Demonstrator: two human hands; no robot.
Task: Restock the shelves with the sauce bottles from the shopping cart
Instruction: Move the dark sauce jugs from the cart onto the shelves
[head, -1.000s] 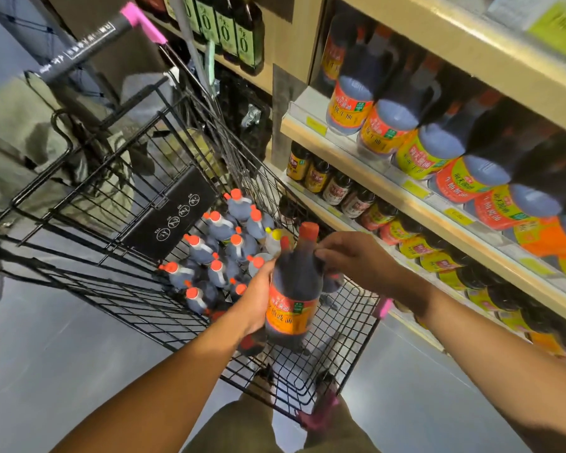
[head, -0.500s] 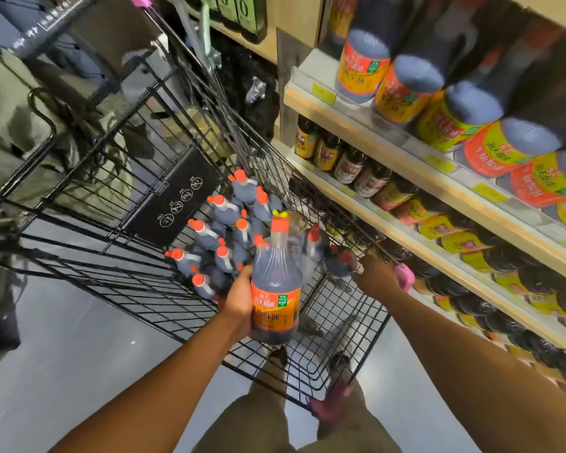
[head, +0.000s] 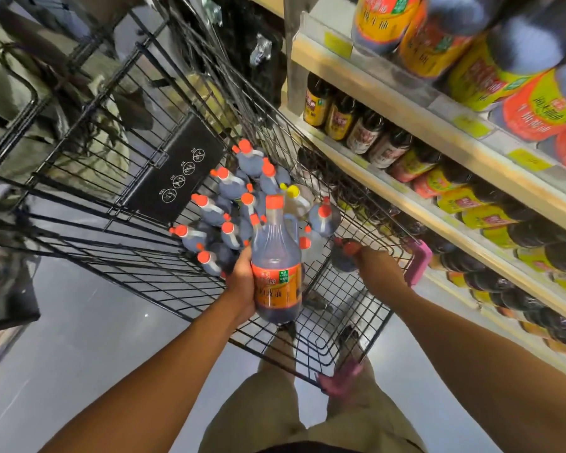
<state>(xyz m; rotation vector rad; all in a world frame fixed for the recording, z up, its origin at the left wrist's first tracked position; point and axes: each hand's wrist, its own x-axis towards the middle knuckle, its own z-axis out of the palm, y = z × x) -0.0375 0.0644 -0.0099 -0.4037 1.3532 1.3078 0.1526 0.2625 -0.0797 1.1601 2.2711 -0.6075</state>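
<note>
My left hand (head: 242, 282) grips a dark sauce bottle (head: 276, 266) with an orange cap and orange label, held upright above the near end of the black wire shopping cart (head: 350, 325). My right hand (head: 378, 273) is down inside the cart at its right side, closed around the top of another dark orange-capped bottle (head: 342, 256). Several more orange-capped sauce bottles (head: 223, 204) stand bunched in the cart's middle, with one yellow-capped bottle (head: 294, 196) among them.
Shelves (head: 451, 132) on the right carry rows of sauce bottles with orange, yellow and red labels. The cart's pink corner bumper (head: 419, 263) sits close to the lower shelf. My legs and feet are behind the cart on the grey floor (head: 89, 325).
My right hand let go of the held bottle's neck and dropped into the cart onto another bottle. The left hand keeps the first bottle, now held slightly lower.
</note>
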